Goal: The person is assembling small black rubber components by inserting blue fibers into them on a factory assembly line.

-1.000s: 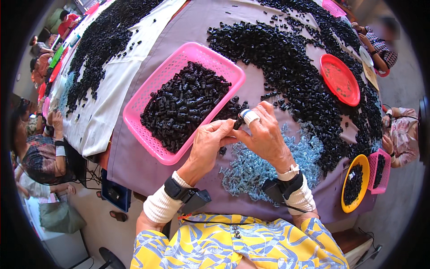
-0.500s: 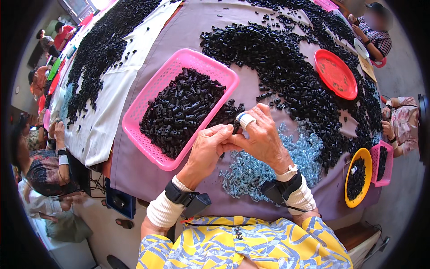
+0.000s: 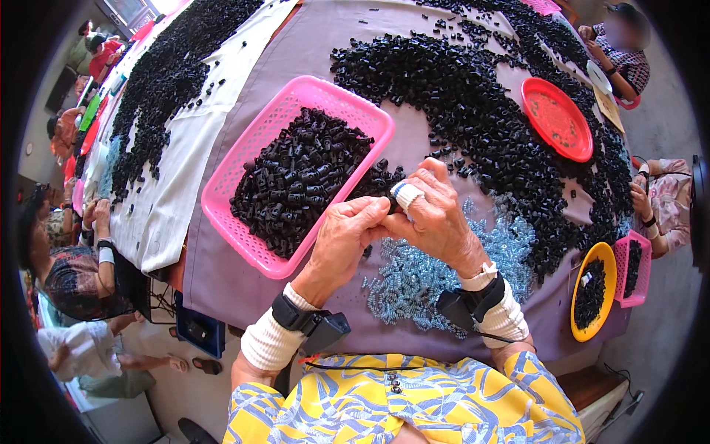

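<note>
Fingertips meeting over the table, my left hand (image 3: 340,240) and my right hand (image 3: 438,222) pinch a small black plastic piece (image 3: 393,205), mostly hidden by the fingers. White tape with a blue stripe wraps a right finger. Just left of my hands stands a pink perforated basket (image 3: 220,194) heaped with black plastic pieces (image 3: 299,177). More loose black pieces (image 3: 379,177) lie between its right side and my fingers. Below my right hand spreads a pile of small clear-blue coil springs (image 3: 425,292), partly covered by my wrist.
A broad heap of black pieces (image 3: 444,92) covers the far table. On the right are a red tray (image 3: 557,118), a yellow tray (image 3: 608,277) and a small pink basket (image 3: 640,255). Other people work along both sides; one person (image 3: 78,266) sits at left.
My hands stay together and shift slightly, the right fingers moving a little upward as they turn around the piece. At lower left, a person in white has moved further into view.
</note>
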Demonstrator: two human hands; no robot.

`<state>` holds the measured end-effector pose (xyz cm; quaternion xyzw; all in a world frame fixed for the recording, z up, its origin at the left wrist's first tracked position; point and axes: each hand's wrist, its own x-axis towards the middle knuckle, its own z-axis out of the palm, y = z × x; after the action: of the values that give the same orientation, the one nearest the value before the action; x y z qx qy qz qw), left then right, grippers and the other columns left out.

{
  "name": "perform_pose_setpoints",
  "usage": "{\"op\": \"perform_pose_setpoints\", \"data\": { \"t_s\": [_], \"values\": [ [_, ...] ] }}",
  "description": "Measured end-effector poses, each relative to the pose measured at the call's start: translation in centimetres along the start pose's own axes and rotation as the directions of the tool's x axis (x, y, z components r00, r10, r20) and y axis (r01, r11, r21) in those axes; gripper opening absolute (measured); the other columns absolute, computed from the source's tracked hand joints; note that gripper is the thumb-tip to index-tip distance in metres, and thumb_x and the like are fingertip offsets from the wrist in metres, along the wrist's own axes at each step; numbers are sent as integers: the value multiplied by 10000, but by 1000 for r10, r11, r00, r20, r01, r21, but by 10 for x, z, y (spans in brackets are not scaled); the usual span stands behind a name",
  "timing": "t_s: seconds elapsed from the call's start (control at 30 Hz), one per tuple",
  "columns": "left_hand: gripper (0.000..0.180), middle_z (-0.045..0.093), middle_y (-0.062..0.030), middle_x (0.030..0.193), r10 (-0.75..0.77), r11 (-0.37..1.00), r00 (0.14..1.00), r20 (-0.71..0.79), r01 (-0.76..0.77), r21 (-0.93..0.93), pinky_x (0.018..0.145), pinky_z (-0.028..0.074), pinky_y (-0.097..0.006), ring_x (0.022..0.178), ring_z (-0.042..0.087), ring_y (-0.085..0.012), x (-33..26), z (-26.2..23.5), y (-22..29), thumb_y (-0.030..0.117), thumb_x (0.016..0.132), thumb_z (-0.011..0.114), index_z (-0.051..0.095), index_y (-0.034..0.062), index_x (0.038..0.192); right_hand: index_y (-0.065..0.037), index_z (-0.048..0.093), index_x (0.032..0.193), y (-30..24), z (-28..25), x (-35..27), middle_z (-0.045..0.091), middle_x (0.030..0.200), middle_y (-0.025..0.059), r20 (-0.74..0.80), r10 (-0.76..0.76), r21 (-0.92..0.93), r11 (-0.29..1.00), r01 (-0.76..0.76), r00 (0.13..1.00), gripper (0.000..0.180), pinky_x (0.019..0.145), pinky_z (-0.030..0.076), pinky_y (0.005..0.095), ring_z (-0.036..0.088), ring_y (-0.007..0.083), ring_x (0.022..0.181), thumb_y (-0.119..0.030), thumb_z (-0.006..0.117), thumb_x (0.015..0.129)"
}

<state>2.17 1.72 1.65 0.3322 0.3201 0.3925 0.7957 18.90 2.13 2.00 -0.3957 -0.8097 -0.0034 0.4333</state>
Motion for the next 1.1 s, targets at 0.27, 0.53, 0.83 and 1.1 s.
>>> {"op": "perform_pose_setpoints", "data": {
  "t_s": [0.27, 0.53, 0.83, 1.1],
  "values": [
    [253, 657, -62, 920, -23, 999, 996, 85, 25, -30, 785, 540, -285, 818, 635, -121, -1, -7, -1, 202, 952, 546, 639, -28, 1005, -55, 559, 691, 0, -2, 0, 541, 629, 70, 55, 18, -3, 1000, -18, 998, 219, 807, 409, 416, 555, 247, 646, -172, 742, 662],
    [183, 663, -25, 818, 299, 909, 944, -140, -238, 342, 656, 481, -209, 699, 591, -64, -8, -17, 26, 122, 872, 668, 671, -28, 977, -17, 625, 797, 18, -17, 7, 589, 721, 95, 121, 125, 61, 989, -133, 985, 297, 750, 430, 373, 576, 280, 714, -261, 761, 697],
    [236, 594, 16, 822, 548, 695, 776, -312, -214, 687, 699, 465, -207, 732, 573, -71, -19, -85, 57, 158, 819, 736, 611, 48, 985, -23, 628, 840, 38, 7, -33, 576, 751, 127, 369, 249, -50, 967, -248, 895, 106, 675, 430, 400, 557, 319, 746, -96, 652, 768],
    [349, 642, -74, 1039, 575, 627, 773, -270, -204, 752, 851, 473, -254, 929, 593, -126, -26, -75, 58, 170, 853, 696, 611, 20, 1156, -74, 587, 792, 15, 32, -34, 553, 735, 82, 479, 136, -12, 989, -148, 867, 93, 695, 433, 378, 577, 277, 763, -110, 647, 731]
  ]
}}
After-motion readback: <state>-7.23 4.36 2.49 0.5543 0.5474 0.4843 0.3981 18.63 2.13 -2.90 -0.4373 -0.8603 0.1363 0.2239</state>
